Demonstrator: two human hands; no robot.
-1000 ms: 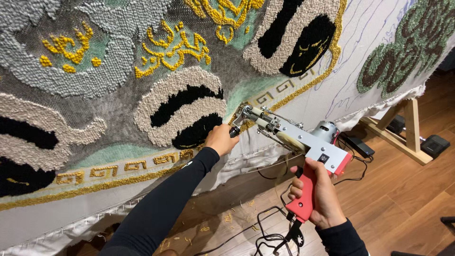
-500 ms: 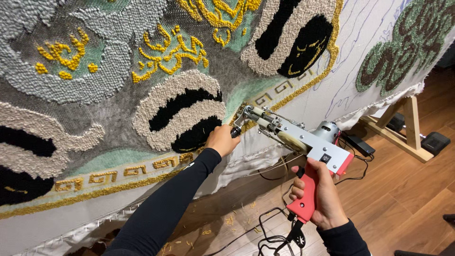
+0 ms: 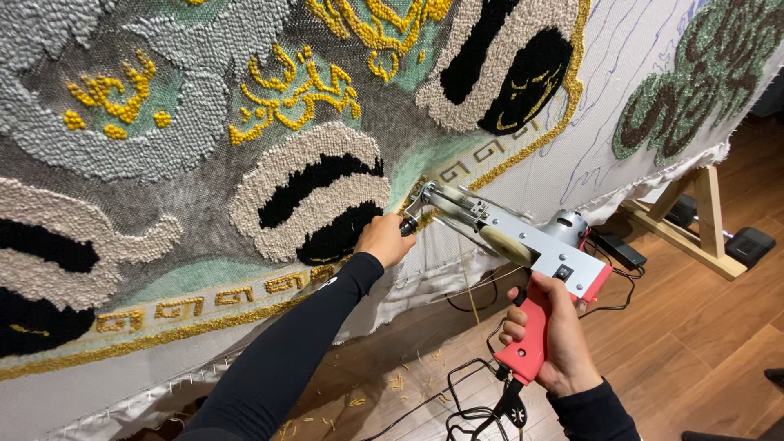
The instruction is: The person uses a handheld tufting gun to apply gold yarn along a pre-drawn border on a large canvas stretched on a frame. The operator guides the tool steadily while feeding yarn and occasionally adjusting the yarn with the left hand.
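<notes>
The right hand (image 3: 549, 339) is closed around the red pistol grip of a tufting gun (image 3: 513, 242), whose needle end meets the stretched tufted rug (image 3: 204, 163) beside a gold border line. The left hand (image 3: 384, 239) grips the gun's front handle against the cloth. A black cord (image 3: 457, 400) trails over the wooden floor (image 3: 694, 327).

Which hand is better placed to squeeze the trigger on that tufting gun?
Right. The right hand already wraps the red grip of the tufting gun, while the left hand holds its front handle by the rug.
</notes>
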